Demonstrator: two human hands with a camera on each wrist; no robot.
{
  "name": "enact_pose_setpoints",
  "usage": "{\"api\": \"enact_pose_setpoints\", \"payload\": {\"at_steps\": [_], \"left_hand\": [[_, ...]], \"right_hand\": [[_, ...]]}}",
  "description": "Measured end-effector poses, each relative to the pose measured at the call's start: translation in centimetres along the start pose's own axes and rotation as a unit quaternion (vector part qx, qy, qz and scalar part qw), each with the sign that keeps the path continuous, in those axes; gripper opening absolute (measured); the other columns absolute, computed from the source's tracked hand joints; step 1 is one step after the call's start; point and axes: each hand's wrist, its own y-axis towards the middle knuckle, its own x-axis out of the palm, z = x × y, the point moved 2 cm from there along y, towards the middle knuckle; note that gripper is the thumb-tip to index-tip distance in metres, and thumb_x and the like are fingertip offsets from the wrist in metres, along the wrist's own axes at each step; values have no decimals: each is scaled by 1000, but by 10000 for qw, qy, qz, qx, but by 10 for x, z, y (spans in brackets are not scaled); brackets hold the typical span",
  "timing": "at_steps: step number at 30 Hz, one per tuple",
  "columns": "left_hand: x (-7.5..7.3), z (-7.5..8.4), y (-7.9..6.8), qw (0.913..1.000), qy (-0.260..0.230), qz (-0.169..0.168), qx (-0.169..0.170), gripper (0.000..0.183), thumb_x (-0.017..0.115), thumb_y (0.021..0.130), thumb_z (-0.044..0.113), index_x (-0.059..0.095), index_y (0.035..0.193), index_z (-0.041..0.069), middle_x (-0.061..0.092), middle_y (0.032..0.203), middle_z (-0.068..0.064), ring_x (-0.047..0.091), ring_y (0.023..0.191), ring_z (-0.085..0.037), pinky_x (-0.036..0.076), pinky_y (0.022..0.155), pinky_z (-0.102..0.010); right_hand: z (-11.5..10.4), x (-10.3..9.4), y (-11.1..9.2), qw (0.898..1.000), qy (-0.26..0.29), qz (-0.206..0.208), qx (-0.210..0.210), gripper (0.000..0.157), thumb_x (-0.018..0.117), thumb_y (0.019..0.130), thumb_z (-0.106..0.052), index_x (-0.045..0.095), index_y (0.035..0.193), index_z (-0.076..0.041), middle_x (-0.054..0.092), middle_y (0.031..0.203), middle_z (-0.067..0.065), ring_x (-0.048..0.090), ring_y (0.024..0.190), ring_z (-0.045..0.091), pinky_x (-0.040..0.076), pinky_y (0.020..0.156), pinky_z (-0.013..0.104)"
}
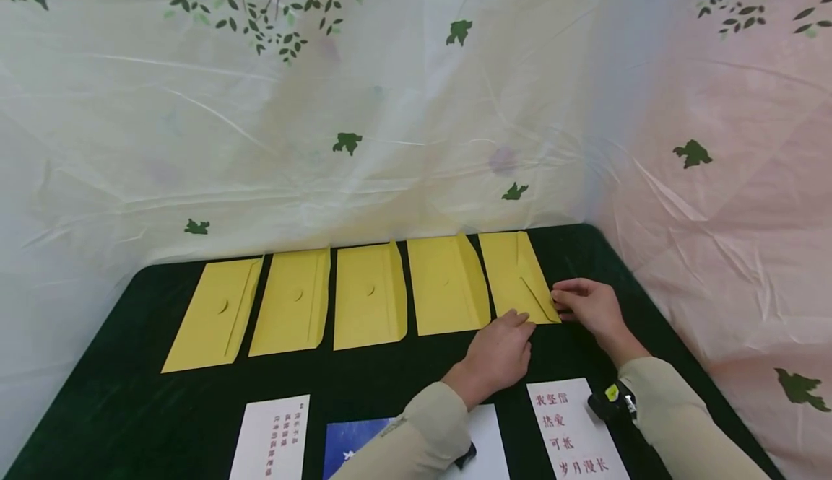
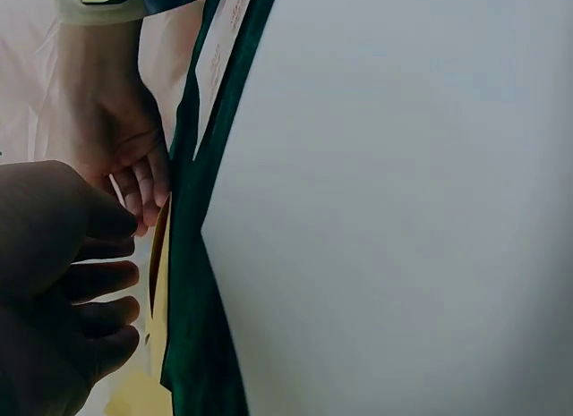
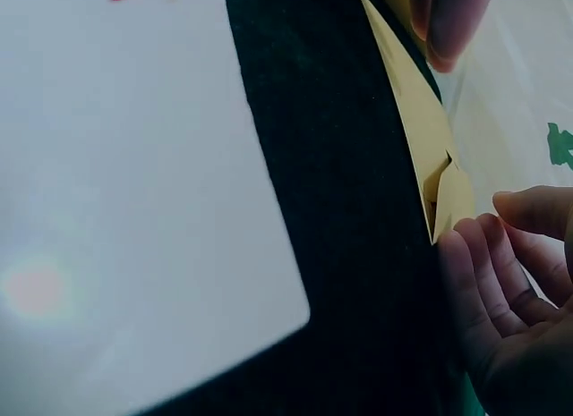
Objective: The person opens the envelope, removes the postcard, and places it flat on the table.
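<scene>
A yellow envelope [image 1: 510,278] lies at the right end of a row on the dark green cloth, its flap raised in a crease near the lower right corner. My right hand [image 1: 590,309] is at that envelope's right edge, fingers lightly bent, thumb near the fingertips. In the right wrist view, the fingertips [image 3: 466,226] are right at the folded flap [image 3: 452,197], with no paper visible between thumb and fingers. My left hand [image 1: 497,356] reaches the envelope's lower left corner, fingers extended and relaxed.
More yellow envelopes [image 1: 370,296] lie leftward in the row. Nearer are a white card with red characters [image 1: 572,429], another printed card [image 1: 269,437], a blue card [image 1: 354,440] and a white card [image 1: 484,444] partly under my left forearm. A leaf-patterned curtain [image 1: 403,119] hangs behind the table.
</scene>
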Motion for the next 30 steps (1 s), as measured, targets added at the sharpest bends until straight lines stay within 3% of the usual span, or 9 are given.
{"api": "enact_pose_setpoints", "payload": {"at_steps": [7,14,25,30], "left_hand": [[4,-1,1,9996,12,-265,-28,40,59,103,28,60,140,13,51,150,-1,46,138,-16,37,112,-28],[3,-4,1,9993,-92,-372,-35,40,59,103,30,60,140,14,49,151,0,44,140,-16,36,113,-29],[4,1,4,9990,45,-437,-119,40,59,102,32,61,138,15,50,151,0,44,139,-16,36,113,-29],[7,4,6,9969,168,-744,-215,44,59,102,35,57,142,17,45,154,2,42,141,-15,33,114,-28]], "right_hand": [[-4,9,8,9976,-680,11,-120,38,67,98,-25,65,124,3,64,122,24,64,94,29,57,72,25],[-13,20,8,9878,-1508,-276,-292,47,75,92,-21,60,130,4,60,123,25,58,96,32,57,79,35],[-14,19,7,9824,-1794,-365,-372,43,72,94,-17,60,130,5,60,121,25,59,95,32,58,81,40],[-12,18,8,9793,-1917,-451,-474,42,71,94,-16,62,129,5,59,121,26,59,95,32,58,79,39]]}}
